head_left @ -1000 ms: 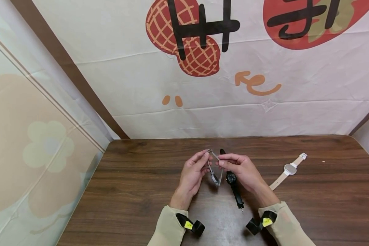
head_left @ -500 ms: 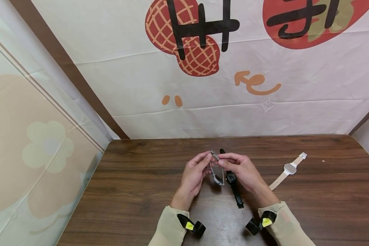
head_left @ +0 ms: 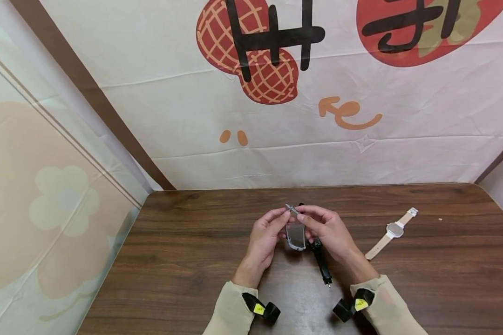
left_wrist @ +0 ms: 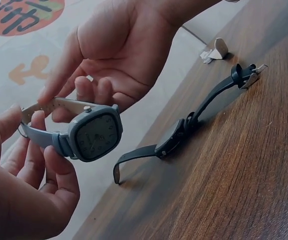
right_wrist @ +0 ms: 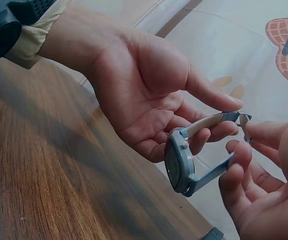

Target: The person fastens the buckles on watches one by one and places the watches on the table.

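Both hands hold a grey-blue wristwatch (head_left: 295,247) above the table, its strap bent into a loop and its rounded-square dial (left_wrist: 98,136) facing the camera in the left wrist view. My left hand (head_left: 265,237) pinches one side of the strap near its top end, fingers curled along it. My right hand (head_left: 333,230) pinches the other side with thumb and fingertips. In the right wrist view the strap ends (right_wrist: 243,120) meet between the two hands' fingertips. A black wristwatch (head_left: 322,265) lies on the table beneath the right hand, partly hidden by it.
Right of the right hand, a wristwatch with a beige strap (head_left: 395,229) lies stretched out on the wooden table (head_left: 184,260). A small white speck (head_left: 440,219) is farther right. A printed cloth backdrop (head_left: 251,163) hangs behind the table's far edge.
The grey-blue watch has turned, so its loop shows wider and its case sits lower and flatter between the hands. The right fingers have shifted slightly along the strap. The other watches stay put.
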`<state>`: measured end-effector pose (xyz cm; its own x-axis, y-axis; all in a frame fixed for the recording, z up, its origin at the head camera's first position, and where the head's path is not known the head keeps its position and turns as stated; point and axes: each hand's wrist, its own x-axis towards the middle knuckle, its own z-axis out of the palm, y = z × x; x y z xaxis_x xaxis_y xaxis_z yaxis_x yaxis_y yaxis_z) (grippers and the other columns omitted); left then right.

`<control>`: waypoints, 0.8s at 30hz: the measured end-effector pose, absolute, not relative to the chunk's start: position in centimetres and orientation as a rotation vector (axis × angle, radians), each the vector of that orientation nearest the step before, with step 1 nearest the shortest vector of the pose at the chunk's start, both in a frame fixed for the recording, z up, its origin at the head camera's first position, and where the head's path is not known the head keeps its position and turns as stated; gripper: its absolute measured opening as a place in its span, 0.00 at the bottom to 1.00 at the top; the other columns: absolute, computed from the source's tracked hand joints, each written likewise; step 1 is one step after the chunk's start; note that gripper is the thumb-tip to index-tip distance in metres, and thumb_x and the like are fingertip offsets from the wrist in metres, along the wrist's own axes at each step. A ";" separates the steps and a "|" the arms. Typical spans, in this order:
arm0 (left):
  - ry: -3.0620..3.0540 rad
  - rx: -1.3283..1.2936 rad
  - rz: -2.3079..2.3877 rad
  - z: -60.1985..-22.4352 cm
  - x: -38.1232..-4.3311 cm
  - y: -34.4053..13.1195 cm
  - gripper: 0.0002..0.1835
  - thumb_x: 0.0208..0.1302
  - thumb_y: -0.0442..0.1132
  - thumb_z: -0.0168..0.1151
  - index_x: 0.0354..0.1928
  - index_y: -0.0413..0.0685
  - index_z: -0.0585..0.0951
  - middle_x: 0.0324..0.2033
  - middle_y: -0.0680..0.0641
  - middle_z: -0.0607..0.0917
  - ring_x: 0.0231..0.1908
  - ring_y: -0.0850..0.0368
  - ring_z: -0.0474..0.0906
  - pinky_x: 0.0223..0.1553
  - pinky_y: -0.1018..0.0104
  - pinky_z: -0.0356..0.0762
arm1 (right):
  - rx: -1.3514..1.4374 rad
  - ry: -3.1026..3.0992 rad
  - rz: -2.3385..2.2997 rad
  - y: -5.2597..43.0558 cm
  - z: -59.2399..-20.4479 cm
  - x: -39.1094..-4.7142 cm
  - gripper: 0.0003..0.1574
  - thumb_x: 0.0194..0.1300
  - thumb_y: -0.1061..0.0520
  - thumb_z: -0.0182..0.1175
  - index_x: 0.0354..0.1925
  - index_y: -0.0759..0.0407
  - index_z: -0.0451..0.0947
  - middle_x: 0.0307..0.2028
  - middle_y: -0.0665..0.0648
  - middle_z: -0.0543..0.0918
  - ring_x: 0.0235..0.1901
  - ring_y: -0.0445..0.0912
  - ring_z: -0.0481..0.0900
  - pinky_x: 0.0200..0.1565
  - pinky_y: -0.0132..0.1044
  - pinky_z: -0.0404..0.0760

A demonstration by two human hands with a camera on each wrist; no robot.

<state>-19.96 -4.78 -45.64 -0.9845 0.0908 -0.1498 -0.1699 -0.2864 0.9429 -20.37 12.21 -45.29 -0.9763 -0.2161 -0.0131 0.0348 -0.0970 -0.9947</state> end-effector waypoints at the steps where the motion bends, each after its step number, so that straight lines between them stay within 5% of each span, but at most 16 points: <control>1: 1.768 -0.102 2.397 -45.6 -20.0 -4.8 0.15 0.68 0.40 0.63 0.52 0.37 0.81 0.31 0.56 0.87 0.33 0.63 0.78 0.32 0.72 0.71 | -0.211 1.972 -2.211 12.2 -45.3 -20.4 0.21 0.69 0.57 0.62 0.56 0.67 0.77 0.32 0.51 0.84 0.20 0.40 0.73 0.25 0.31 0.74; 8: 1.713 -0.107 2.425 -45.9 -20.2 -4.9 0.13 0.69 0.37 0.62 0.50 0.37 0.81 0.30 0.55 0.86 0.31 0.65 0.75 0.31 0.73 0.71 | -0.254 1.840 -2.260 12.2 -45.6 -20.5 0.20 0.67 0.67 0.59 0.55 0.76 0.72 0.35 0.49 0.86 0.26 0.39 0.76 0.30 0.29 0.76; 13: 1.694 -0.071 2.399 -46.0 -20.4 -5.3 0.18 0.67 0.31 0.62 0.57 0.31 0.78 0.33 0.56 0.86 0.32 0.65 0.77 0.35 0.72 0.74 | -0.186 1.916 -2.204 12.2 -45.9 -20.7 0.22 0.67 0.63 0.61 0.54 0.78 0.73 0.31 0.46 0.85 0.25 0.39 0.74 0.30 0.30 0.74; 18: 1.670 -0.069 2.405 -46.2 -20.6 -5.5 0.18 0.66 0.29 0.62 0.56 0.27 0.76 0.35 0.54 0.86 0.36 0.64 0.80 0.41 0.70 0.78 | -0.119 2.021 -2.179 12.2 -46.2 -21.0 0.22 0.69 0.60 0.61 0.55 0.75 0.76 0.33 0.42 0.87 0.35 0.39 0.81 0.38 0.31 0.77; 24: 1.786 -0.137 2.382 -46.5 -20.8 -5.7 0.18 0.66 0.35 0.65 0.54 0.30 0.80 0.32 0.52 0.87 0.35 0.63 0.82 0.35 0.71 0.80 | -0.133 1.851 -2.294 12.0 -46.3 -21.1 0.25 0.70 0.61 0.60 0.59 0.77 0.71 0.40 0.53 0.89 0.34 0.46 0.88 0.42 0.38 0.85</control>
<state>-20.81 -5.65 -46.48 -0.9829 0.0734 -0.1691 -0.1829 -0.2737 0.9443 -21.12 12.02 -46.30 -0.9777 -0.2039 -0.0498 0.0917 -0.2017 -0.9752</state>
